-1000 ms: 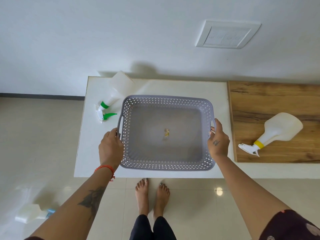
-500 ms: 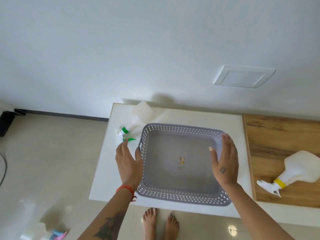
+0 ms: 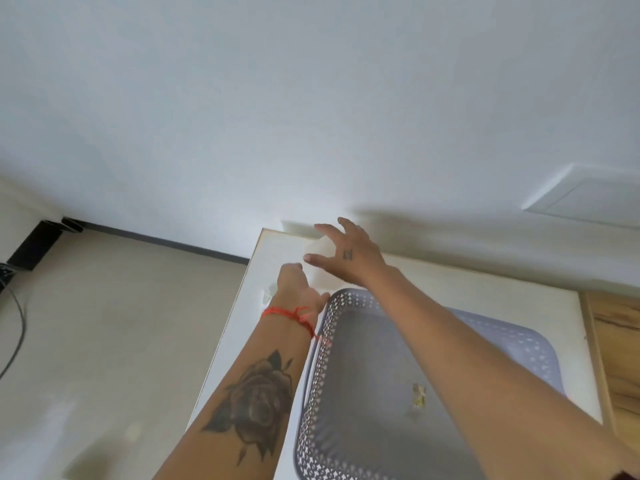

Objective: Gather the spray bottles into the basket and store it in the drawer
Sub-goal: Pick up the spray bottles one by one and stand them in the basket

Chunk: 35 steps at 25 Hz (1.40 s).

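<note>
A white spray bottle [image 3: 320,271] lies at the far left corner of the white table [image 3: 242,341], mostly hidden by my hands. Only part of its pale body and a bit of its white nozzle [image 3: 268,294] show. My left hand [image 3: 296,289] is over the bottle's neck, seen from the back with the fingers curled out of sight. My right hand [image 3: 346,252] hovers over the bottle's body with fingers spread. The grey perforated basket [image 3: 346,299] sits on the table just right of my left wrist, holding only a small yellowish scrap [image 3: 419,398].
A wooden surface [image 3: 620,344] adjoins the table on the right. A white switch plate [image 3: 588,199] is on the wall. On the floor at far left lie a dark cable [image 3: 17,327] and a black object [image 3: 34,244].
Both hands left the basket's sides and reached forward-left to the bottle at the table's far corner. The view swung up and left, so the yellow-collared bottle is out of frame.
</note>
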Each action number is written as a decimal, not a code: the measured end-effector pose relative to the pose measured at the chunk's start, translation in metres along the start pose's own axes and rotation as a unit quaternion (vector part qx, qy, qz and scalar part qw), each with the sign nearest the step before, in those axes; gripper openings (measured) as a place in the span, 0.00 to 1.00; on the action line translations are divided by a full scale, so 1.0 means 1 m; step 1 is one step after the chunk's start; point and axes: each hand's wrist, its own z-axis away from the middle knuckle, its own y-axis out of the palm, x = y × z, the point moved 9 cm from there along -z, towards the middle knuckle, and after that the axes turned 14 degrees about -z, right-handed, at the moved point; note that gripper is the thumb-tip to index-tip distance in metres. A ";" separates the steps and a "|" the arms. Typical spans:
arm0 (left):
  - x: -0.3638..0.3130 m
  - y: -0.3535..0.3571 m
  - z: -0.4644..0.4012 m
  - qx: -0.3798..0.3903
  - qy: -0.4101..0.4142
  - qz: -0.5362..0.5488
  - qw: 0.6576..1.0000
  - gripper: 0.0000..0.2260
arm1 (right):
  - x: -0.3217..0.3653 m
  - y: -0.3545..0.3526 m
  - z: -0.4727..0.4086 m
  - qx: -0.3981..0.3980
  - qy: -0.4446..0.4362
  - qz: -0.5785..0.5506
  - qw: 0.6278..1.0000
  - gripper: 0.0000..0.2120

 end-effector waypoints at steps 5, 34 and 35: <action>0.003 0.005 -0.025 0.039 -0.011 0.018 0.999 0.13 | -0.016 0.014 -0.011 0.024 -0.016 -0.091 0.995 0.29; 0.036 0.024 0.076 0.180 0.587 -0.631 0.474 0.22 | -0.083 0.041 0.168 -0.269 -0.053 -0.240 0.931 0.44; 0.037 0.022 0.069 0.173 0.582 -0.633 0.480 0.22 | -0.086 0.045 0.166 -0.271 -0.052 -0.233 0.933 0.44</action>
